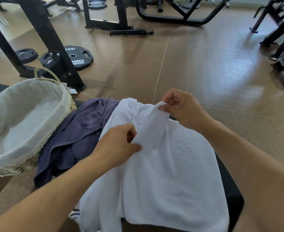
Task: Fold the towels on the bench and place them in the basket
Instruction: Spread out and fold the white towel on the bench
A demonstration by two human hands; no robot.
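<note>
1. The right hand (181, 108) pinches a raised edge of the white towel (168, 173); the left hand (119, 144) pinches the same edge nearer the person.
2. The white towel drapes over the black bench (230, 186), hiding most of it; its lower edge is cut off by the frame.
3. A purple towel (77, 134) lies crumpled beside it, partly covered.
4. The lined basket (20, 124) sits left, its near side cropped.

2 bare forearms, left hand (119, 144) and right hand (183, 108) ungloved.
</note>
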